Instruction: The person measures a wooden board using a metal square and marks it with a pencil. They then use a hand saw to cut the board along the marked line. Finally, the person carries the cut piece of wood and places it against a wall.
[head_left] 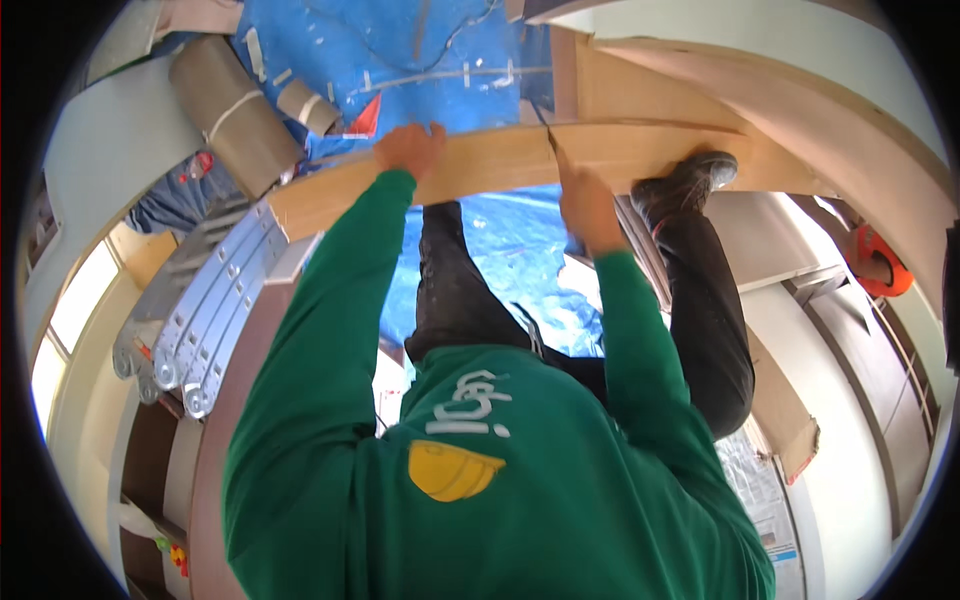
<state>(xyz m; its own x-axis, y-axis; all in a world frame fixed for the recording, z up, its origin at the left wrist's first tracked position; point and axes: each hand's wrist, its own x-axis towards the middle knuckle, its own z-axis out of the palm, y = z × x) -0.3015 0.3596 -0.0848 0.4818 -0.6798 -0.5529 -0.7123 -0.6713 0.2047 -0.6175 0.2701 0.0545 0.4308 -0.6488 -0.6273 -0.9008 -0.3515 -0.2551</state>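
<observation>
A long wooden board (490, 163) lies crosswise in front of me in the head view. My left hand (408, 152) is closed over it left of the middle, holding it. In my right hand (590, 210) is the handle of what looks like a handsaw (552, 140). Its thin dark blade meets the board and reaches past the far edge; how deep it sits I cannot tell. Farther right, my dark shoe (690, 183) presses on the board.
Blue sheeting (500, 250) covers the floor. Left are a folded metal ladder (215, 310) and brown rolls (235, 115). Curved wooden panels (790, 90) stand at the upper right. An orange item (880, 262) is beside a person's arm at the right.
</observation>
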